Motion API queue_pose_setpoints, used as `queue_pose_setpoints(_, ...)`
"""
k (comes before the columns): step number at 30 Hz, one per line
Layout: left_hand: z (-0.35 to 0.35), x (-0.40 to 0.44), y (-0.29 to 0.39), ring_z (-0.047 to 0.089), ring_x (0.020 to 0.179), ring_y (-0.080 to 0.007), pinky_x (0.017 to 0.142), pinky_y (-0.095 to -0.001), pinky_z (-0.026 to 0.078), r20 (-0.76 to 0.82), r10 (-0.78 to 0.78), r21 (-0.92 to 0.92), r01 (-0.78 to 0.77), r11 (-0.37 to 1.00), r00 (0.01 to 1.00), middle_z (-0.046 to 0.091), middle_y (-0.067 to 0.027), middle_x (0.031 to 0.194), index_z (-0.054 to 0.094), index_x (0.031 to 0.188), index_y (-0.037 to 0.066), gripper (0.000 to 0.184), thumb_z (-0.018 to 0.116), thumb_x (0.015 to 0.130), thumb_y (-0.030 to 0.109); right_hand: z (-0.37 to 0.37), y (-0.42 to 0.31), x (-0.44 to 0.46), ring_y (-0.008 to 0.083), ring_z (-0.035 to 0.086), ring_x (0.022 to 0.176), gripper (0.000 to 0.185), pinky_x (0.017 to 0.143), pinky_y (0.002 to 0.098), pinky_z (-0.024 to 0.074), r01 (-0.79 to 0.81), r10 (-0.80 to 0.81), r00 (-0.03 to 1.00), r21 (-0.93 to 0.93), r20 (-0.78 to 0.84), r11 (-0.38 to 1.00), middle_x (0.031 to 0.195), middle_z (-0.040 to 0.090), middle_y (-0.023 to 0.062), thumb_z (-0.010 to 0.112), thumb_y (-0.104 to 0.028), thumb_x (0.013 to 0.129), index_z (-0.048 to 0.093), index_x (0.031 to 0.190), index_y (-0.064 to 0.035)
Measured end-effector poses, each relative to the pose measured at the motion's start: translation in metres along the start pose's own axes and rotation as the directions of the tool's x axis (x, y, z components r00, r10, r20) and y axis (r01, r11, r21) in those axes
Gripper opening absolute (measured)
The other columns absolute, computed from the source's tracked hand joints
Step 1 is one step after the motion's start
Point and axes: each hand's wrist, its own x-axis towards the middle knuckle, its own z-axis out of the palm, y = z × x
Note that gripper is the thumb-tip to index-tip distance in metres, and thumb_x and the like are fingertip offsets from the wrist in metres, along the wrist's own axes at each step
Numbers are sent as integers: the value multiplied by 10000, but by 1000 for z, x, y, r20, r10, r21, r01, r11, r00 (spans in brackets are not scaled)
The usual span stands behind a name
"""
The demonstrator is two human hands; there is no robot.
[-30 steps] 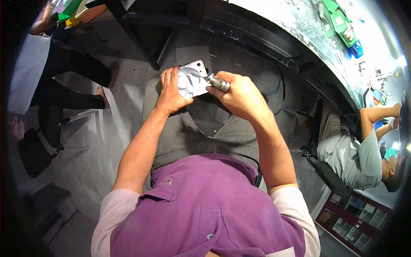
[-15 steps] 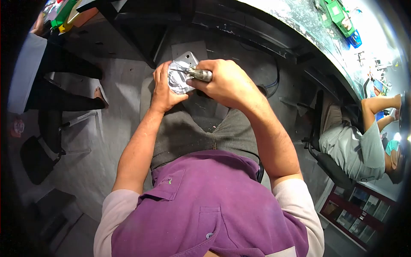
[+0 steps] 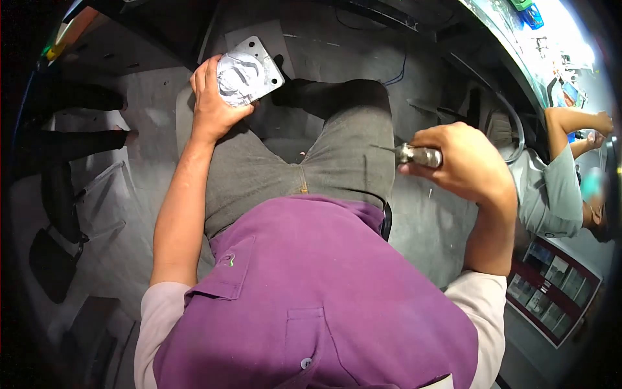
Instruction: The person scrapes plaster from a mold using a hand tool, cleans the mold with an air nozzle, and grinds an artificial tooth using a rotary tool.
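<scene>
A squarish metal mold block (image 3: 254, 68) with corner holes and a rounded, shiny carved face tilts above my left thigh. My left hand (image 3: 210, 104) is closed around its left and lower edges, with the fingers on the near side of the face. Off to the right, beside my right knee, my right hand (image 3: 457, 159) grips a die grinder (image 3: 421, 156). Its thin bit points left, well apart from the block. The fingers under the tool are partly hidden.
A dark hose (image 3: 518, 123) curves behind my right hand. The workbench (image 3: 512, 71) runs along the upper right, with tools on it. A seated co-worker (image 3: 547, 194) is at the right; another person's legs (image 3: 84, 146) and a chair (image 3: 52, 259) are at the left.
My right hand has pulled the die grinder away from the block, right and down. My left hand has shifted left and up a little with the block, whose carved face now shows.
</scene>
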Motion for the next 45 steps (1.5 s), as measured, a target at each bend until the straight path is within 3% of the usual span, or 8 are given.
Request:
queue_pose_setpoints(2,1,1,1,409,1345,-388,1144,-508,368,18,-10,1,10,1000,1000,476,-176,1417,421,1472,79,1112,968,514,221,-4,14,4,303,749,770,345,697,417,567,245,-324,929,358,180,901,845,766,127,826,-426,829,803,980,-117)
queue_pose_setpoints(14,-1,-2,-7,392,1328,-406,1121,-511,410,54,14,39,-16,999,998,453,-194,1408,416,1446,48,1057,899,516,191,81,-51,89,343,738,911,314,817,455,576,95,-96,995,28,39,995,921,762,145,791,-380,856,789,1048,-132)
queue_pose_setpoints(21,2,0,-11,396,1327,-424,1113,-522,418,38,11,15,-11,1000,999,456,-206,1383,399,1449,31,1054,879,523,188,50,-57,83,191,695,719,310,702,352,533,366,-324,928,611,-183,702,832,756,101,835,-342,848,789,1025,-92)
queue_pose_setpoints(24,3,-1,-13,395,1327,-430,1121,-520,402,36,41,9,-41,999,999,454,-212,1386,397,1448,19,1049,869,524,178,40,-60,91,170,681,697,306,670,326,523,313,-154,939,580,-306,752,815,748,102,834,-347,849,792,1007,-88)
queue_pose_setpoints(28,3,1,-14,385,1334,-435,1138,-515,382,24,88,32,-89,996,996,449,-215,1392,395,1446,3,1036,864,538,176,35,-67,96,147,667,720,331,693,326,521,391,-433,895,661,-110,640,804,749,68,837,-378,844,797,1001,-90)
queue_pose_setpoints(30,1,-2,-13,373,1343,-438,1148,-515,373,56,37,15,-38,999,998,444,-221,1395,394,1445,-5,1029,862,547,179,19,-63,99,177,721,866,425,814,338,551,492,-783,606,706,142,509,944,784,81,867,-362,823,787,1121,-69)
queue_pose_setpoints(34,-1,-1,-10,347,1368,-433,1158,-511,381,89,14,6,-14,1000,996,422,-219,1411,385,1449,-12,1037,860,547,175,27,-83,93,288,745,808,366,763,402,562,395,-367,919,352,-146,849,869,770,135,820,-422,839,807,1036,-113)
queue_pose_setpoints(45,0,0,-14,360,1357,-434,1167,-513,362,81,97,17,-98,995,992,428,-216,1407,376,1463,-9,1079,879,527,173,37,-109,133,379,741,871,333,828,464,574,331,-162,897,383,-411,863,901,753,203,736,-377,891,778,1039,-82)
